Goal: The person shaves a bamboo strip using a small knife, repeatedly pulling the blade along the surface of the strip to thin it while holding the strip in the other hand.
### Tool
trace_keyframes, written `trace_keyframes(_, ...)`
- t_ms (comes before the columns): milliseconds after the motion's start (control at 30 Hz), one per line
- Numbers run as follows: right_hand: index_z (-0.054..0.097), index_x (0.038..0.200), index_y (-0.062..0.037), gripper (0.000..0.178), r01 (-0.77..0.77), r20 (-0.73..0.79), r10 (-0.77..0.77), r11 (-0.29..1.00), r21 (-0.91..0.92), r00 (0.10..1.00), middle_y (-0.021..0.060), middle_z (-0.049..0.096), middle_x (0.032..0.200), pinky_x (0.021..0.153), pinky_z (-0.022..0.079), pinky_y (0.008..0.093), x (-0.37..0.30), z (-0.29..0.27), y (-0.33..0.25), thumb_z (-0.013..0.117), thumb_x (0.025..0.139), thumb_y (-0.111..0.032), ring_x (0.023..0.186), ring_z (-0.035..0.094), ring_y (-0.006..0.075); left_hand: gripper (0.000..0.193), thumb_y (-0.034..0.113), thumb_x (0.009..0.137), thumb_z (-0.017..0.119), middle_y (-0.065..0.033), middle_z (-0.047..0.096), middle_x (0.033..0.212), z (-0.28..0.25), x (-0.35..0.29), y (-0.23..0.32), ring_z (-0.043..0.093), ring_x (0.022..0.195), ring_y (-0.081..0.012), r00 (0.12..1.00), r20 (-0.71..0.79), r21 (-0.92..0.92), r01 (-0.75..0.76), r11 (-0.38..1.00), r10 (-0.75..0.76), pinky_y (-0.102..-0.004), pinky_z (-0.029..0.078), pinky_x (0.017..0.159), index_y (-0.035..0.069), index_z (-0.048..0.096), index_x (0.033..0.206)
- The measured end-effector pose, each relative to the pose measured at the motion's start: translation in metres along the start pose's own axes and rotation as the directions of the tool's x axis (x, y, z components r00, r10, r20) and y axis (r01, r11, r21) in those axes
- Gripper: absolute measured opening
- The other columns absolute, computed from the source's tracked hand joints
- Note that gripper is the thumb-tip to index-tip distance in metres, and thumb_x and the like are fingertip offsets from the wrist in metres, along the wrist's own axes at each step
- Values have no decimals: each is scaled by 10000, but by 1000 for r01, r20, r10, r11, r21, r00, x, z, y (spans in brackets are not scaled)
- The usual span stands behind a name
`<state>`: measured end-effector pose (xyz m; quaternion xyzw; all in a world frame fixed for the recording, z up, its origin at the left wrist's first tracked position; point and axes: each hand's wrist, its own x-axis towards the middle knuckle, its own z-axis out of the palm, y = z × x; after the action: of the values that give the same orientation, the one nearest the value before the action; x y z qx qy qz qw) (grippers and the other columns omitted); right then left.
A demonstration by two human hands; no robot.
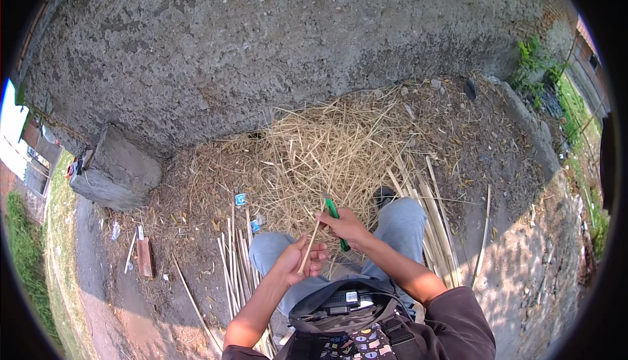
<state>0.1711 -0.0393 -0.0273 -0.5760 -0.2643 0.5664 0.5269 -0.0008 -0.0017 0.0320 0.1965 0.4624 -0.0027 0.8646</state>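
Note:
A thin bamboo strip (308, 253) slants between my hands, in front of my knees. My left hand (292, 260) holds its lower part by the thumb, with the other fingers loosely curled. In my right hand (348, 227) is a green cutter knife (331, 208), its tip end pointing up and away from me; its other end shows below the hand. The right fingertips also touch the upper end of the strip. Whether the blade meets the strip cannot be made out. Beyond both hands lies a heap of pale bamboo shavings (327, 147).
Bundles of long strips lie by my left leg (230, 262) and right leg (439, 235). A rough grey wall (294, 39) rises behind the heap. A concrete block (121, 170) stands at left, a reddish-brown slab (144, 258) nearer. An open bag (343, 307) sits at my lap.

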Motion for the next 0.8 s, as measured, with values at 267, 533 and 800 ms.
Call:
trace_keyframes(267, 681, 1037, 29, 422, 184, -2, -208, 870, -458, 978, 155, 676, 796, 691, 488, 370, -15, 4, 15, 576, 972, -376, 713, 630, 263, 418, 462, 1065, 277, 0, 366, 636, -27, -3, -18, 330, 456, -115, 969, 237, -128, -42, 991, 72, -264, 272, 379, 112, 419, 886)
trace_keyframes(533, 637, 1231, -9, 351, 481, 273, -399, 674, -560, 876, 233, 692, 956, 780, 523, 405, -75, -13, -19, 562, 969, -232, 864, 680, 385, 384, 427, 1071, 276, 11, 365, 623, 12, -26, -14, 328, 454, -111, 992, 102, -46, -64, 997, 69, -252, 266, 362, 119, 432, 904)
trace_keyframes(800, 695, 1140, -57, 277, 542, 253, -497, 612, -576, 830, 172, 680, 811, 619, 518, 416, -89, -13, -24, 614, 941, -232, 696, 662, 339, 335, 313, 1087, 241, 2, 357, 612, 24, -28, -20, 321, 454, -109, 987, 73, -168, -132, 977, 145, -249, 246, 367, 95, 437, 925)
